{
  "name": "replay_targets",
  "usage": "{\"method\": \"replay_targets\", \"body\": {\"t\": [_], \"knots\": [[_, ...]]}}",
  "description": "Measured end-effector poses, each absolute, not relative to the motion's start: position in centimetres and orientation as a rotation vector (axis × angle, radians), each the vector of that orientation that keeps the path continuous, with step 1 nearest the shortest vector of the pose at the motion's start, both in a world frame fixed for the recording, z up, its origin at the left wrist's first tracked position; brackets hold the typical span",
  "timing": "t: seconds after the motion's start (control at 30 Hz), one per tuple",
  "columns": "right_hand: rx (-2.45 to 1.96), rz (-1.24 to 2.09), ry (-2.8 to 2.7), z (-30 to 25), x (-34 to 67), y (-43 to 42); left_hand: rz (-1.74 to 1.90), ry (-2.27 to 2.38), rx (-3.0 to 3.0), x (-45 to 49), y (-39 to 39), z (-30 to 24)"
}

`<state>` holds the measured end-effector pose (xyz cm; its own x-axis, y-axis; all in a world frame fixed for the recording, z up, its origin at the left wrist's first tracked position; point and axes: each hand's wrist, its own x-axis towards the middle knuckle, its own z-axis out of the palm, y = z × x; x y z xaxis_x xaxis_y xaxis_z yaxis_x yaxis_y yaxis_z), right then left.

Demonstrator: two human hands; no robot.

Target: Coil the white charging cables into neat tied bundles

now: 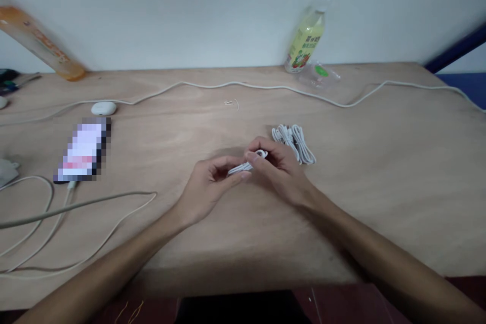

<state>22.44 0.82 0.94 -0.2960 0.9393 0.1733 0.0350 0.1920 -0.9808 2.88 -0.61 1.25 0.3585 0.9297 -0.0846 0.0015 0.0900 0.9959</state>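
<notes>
The small coil of white cable [240,167] sits between my two grips, over the middle of the counter [379,162]. My left grip [203,187] is closed on one end of it, thumb and fingers pinching the strands; my right grip [281,167] pinches the other end, where a loop shows beside my thumb. Whether the coil touches the wood beneath I cannot tell. Just beyond my right knuckles, more bundles of white cable [304,147] lie side by side, partly hidden by that grip. Farther back are a few thin white scraps [228,103], and behind them a pale cord [233,83] wanders across the counter. Behind the cord a bottle with a yellow-green label [305,40] stands near the wall [228,20], a clear plastic wrapper [319,73] with a green sticker beside its base. Off to my left lies a phone [83,147], its lit screen pixelated, a white plug [71,185] at its lower end; a rounded white case [104,108] is just past its top edge. An orange-tinted bottle [45,43] stands toward the back left
</notes>
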Motion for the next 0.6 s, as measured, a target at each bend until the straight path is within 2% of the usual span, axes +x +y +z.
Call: {"method": "replay_targets", "body": {"t": [0.2,0.6], "knots": [[-1.084,1.026,-1.593,0.78,22.02,0.49,1.105,1.061,1.188,3.1,-0.63,0.63],[-1.207,0.816,-1.747,0.14,21.5,0.26,1.128,1.026,1.175,3.23,-0.92,0.96]]}}
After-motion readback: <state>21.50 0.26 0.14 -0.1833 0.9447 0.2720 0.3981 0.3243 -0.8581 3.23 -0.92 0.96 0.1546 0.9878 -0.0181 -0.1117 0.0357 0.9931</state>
